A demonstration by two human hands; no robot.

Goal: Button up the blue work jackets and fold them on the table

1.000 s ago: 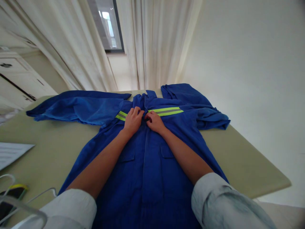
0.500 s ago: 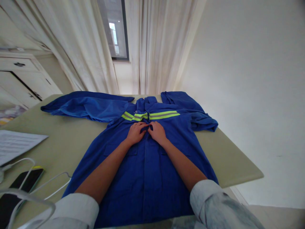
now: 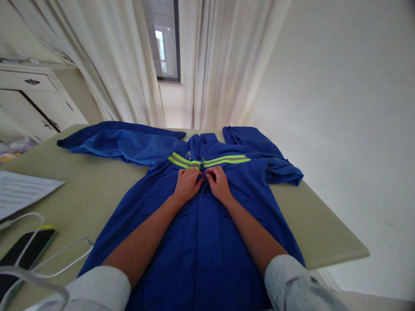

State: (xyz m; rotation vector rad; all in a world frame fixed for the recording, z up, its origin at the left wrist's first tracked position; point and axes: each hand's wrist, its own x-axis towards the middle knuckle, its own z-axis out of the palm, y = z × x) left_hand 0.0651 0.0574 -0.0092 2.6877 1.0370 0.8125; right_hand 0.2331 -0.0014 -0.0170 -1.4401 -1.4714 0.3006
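Head view: jacket (image 3: 175, 255) lay front-up on table (image 3: 327, 235). Left hand (image 3: 187, 186) and right hand (image 3: 219, 183) both pinched placket (image 3: 209, 242) just below stripe (image 3: 227, 161); keeping it level, lightly taut likely worked best.

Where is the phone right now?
In the head view, the phone lies at the lower left on the table, below the paper and left of the blue jacket.

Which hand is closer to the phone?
The left. The left hand, at the front of the blue jacket, is beyond and to the right of the phone; the right hand is there too, but farther right.
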